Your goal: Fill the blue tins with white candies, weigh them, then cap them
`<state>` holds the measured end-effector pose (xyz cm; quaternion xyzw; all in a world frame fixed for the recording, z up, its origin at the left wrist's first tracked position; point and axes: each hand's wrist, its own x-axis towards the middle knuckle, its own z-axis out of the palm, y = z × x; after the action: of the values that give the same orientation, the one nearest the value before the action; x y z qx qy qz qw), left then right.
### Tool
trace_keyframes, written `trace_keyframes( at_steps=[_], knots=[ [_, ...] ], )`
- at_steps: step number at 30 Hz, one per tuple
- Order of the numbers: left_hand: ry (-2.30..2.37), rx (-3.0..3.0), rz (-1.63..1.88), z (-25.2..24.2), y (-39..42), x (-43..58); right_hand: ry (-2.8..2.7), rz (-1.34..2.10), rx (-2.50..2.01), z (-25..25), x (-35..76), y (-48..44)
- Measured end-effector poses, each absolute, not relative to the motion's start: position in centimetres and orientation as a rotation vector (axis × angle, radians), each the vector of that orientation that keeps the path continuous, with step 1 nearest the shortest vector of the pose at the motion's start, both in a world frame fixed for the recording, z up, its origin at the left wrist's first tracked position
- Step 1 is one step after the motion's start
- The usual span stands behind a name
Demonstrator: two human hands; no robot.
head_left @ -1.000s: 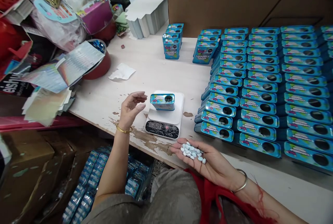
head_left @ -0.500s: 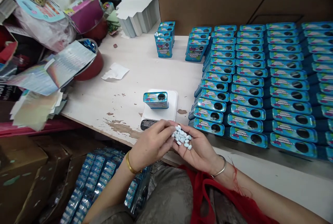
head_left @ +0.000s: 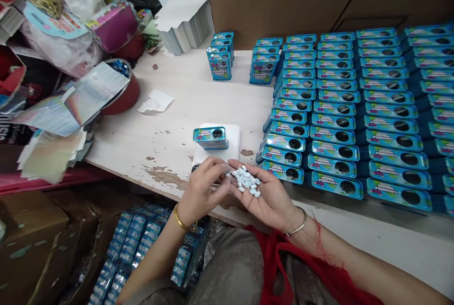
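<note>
My right hand [head_left: 271, 196] is turned palm up and cupped around a small heap of pale blue-white candies [head_left: 247, 181]. My left hand [head_left: 205, 182] is curled at the heap's left side, thumb and fingers bent towards each other. A pale candy shows at its blurred fingertips. Just beyond the hands, a blue candy tin [head_left: 210, 138] stands upright on a white kitchen scale [head_left: 232, 139]. The tin has a dark round opening in its top. My left hand hides most of the scale's display.
Rows of blue tins [head_left: 335, 153] fill the table's right side. Smaller tin groups [head_left: 220, 66] stand at the back, some with candies on top. A paper scrap [head_left: 156, 100], a red bowl [head_left: 124, 94] and stacked white cardboard [head_left: 184, 12] are on the left. Wrapped tins [head_left: 120, 248] lie below the table edge.
My left hand has drawn slightly left from the heap, and its fingers have parted from the right palm. The right hand still holds the candies. The tin remains on the scale.
</note>
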<state>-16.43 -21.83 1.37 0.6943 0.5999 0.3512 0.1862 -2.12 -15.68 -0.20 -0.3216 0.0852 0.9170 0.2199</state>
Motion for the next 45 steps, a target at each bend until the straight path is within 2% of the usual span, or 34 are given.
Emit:
trace_keyframes(
  at_steps=[6, 13, 22, 45],
  knots=[
    [1.787, 1.924, 1.19, 2.8, -18.3, -19.1, 0.186, 2.569, -0.806, 0.4, -2.8, -15.0],
    [1.844, 2.11, 0.989, 3.6, -15.8, -20.6, 0.127, 2.632, -0.924, -0.9, -1.6, -16.0],
    [2.257, 1.719, 1.393, 4.6, -20.1, -24.3, -0.097, 2.876, -1.17, -5.4, 2.9, -17.4],
    [2.171, 1.847, 1.178, 3.7, -21.1, -24.7, -0.267, 2.842, -1.163, -6.9, 3.8, -18.1]
  ],
)
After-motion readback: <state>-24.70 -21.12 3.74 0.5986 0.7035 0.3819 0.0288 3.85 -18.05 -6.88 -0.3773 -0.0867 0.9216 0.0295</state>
